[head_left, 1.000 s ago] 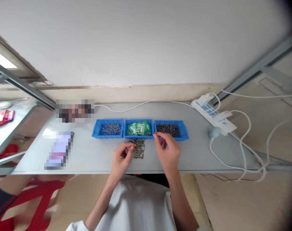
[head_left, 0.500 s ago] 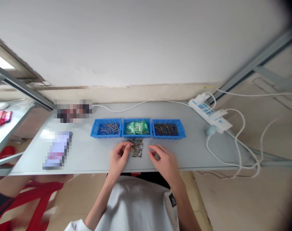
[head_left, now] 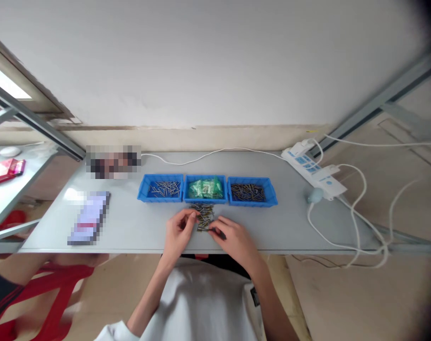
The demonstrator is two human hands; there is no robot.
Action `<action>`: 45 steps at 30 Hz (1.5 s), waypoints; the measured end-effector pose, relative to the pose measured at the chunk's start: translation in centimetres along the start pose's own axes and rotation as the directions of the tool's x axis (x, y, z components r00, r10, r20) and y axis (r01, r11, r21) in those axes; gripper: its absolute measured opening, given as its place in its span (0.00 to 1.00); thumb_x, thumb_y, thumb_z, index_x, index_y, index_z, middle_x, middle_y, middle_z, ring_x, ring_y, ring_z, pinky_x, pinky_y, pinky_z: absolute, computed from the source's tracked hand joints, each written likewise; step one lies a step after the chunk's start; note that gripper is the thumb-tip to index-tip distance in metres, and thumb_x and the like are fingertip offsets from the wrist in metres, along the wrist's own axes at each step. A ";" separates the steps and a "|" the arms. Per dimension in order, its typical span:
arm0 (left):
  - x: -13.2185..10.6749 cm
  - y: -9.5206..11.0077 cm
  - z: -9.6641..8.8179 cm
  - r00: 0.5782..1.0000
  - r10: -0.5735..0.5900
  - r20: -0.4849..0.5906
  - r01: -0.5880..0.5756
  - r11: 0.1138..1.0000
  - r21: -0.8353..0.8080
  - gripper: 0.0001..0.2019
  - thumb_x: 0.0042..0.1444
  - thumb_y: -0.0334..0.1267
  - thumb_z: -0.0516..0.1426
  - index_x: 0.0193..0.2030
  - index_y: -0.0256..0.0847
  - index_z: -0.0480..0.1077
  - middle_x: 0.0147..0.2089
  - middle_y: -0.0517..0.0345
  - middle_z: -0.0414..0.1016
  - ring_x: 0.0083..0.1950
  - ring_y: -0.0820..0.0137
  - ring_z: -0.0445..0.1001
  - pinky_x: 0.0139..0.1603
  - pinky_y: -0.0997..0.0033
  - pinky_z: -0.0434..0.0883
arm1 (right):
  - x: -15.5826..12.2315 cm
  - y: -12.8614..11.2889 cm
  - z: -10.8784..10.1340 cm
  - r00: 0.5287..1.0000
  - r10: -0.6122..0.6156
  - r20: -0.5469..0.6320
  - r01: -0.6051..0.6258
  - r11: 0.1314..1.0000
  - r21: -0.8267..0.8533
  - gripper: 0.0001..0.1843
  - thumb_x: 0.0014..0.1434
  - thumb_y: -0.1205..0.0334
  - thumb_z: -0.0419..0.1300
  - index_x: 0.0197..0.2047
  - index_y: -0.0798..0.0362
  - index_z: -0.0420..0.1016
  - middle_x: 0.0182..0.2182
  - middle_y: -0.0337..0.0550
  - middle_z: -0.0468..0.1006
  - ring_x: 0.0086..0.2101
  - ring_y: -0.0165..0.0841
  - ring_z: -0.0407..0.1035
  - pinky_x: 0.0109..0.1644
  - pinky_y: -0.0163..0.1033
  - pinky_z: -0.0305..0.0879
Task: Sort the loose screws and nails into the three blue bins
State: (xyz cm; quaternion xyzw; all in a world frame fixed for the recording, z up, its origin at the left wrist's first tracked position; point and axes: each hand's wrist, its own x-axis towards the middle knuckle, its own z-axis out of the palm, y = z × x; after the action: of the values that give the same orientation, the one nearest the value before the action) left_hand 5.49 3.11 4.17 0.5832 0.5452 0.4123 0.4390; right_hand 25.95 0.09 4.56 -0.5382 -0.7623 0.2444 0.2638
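A small heap of screws lies on the grey table in front of the middle bin, between my two hands. My left hand is at the heap's left side, thumb and forefinger pinched together; whatever they hold is too small to make out. At the lower right of the heap, my right hand has thumb and forefinger closed on the end of a screw. Behind the heap, three blue bins stand in a row: the left bin has silvery screws, the middle bin green-and-clear plastic packets, the right bin darker screws.
A white power strip with plugs and looping cables lies at the right. On the left are a blurred-out phone-like slab and another blurred object. Beyond the left edge, a person's leg shows beside a red stool.
My right hand has moved left to the heap, and its fingers have closed at a screw. My left hand stays pinched beside the heap. The whole view has shifted slightly.
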 end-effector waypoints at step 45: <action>-0.2 -0.1 0.3 0.980 0.197 0.027 -0.198 0.961 0.191 0.11 0.71 0.42 0.58 0.52 0.42 0.80 0.34 0.60 0.77 0.26 0.75 0.65 0.32 0.75 0.67 | 2.4 -0.4 -4.8 0.623 0.133 -0.771 -0.154 0.987 0.046 0.06 0.68 0.59 0.66 0.40 0.52 0.81 0.28 0.36 0.73 0.24 0.28 0.61 0.32 0.36 0.63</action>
State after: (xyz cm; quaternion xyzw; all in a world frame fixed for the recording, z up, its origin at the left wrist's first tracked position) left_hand 5.78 2.93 3.99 0.6761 0.5200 0.3968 0.3392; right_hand 28.16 2.67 8.71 -0.6532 -0.5341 0.0019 0.5368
